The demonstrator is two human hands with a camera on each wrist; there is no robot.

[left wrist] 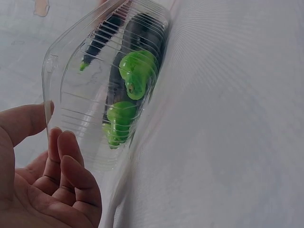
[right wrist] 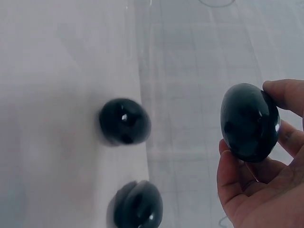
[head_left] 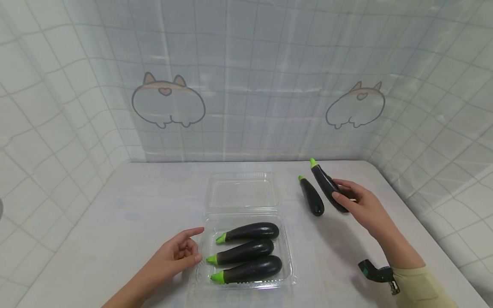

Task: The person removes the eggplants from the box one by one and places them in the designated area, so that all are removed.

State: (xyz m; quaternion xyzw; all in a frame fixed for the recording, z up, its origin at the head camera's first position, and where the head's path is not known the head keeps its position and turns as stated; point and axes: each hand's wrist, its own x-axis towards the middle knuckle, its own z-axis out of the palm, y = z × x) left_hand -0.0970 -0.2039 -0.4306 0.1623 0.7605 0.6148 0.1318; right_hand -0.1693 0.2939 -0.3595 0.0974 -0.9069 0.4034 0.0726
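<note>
My right hand (head_left: 363,207) grips a dark eggplant (head_left: 325,182) by its rounded lower part, its green stem pointing away. In the right wrist view, its glossy round end (right wrist: 249,122) sits between thumb and fingers, apart from two other dark eggplant ends. Beside it in the head view, a smaller eggplant (head_left: 312,197) lies on the table. My left hand (head_left: 175,254) is at the left edge of an open clear plastic box (head_left: 286,252); a fingertip touches the rim (left wrist: 47,85), the other fingers loosely bent. Three eggplants (head_left: 252,269) lie side by side in the box, green stems leftward.
The box's hinged lid (head_left: 242,192) lies folded back, flat on the white table (head_left: 154,201). A sheet with a grid pattern (head_left: 262,85) and cartoon animal drawings hangs behind the table and along both sides. A black device (head_left: 375,271) is near the right wrist.
</note>
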